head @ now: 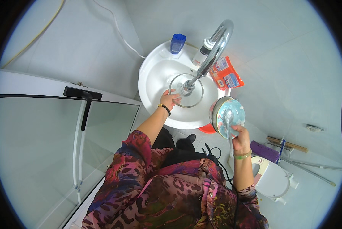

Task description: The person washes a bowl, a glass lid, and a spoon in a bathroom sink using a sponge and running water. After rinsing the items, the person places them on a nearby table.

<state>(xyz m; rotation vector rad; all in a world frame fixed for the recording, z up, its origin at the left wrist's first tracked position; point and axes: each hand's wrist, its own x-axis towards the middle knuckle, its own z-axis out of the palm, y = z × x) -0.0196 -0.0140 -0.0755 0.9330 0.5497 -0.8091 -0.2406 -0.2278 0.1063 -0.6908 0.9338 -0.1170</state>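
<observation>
My left hand (171,98) grips the near left rim of a round clear glass lid or bowl (194,100) over the white washbasin (145,83), below the chrome faucet (216,48). What looks like water runs from the spout onto it. At the basin's right front edge, my right hand (240,137) holds a light blue patterned bowl (238,111), its thumb over the rim. A clear spoon (227,121) lies in that bowl, its handle towards my wrist. Behind the bowl, against it, is a metal-rimmed bowl (216,110).
A blue bottle (178,43), a white pump-type bottle (201,54) and an orange packet (227,74) stand or lie on the basin's back rim. A red container (207,128) is below the basin. A glass door (45,137) is at left, a toilet (271,179) at right.
</observation>
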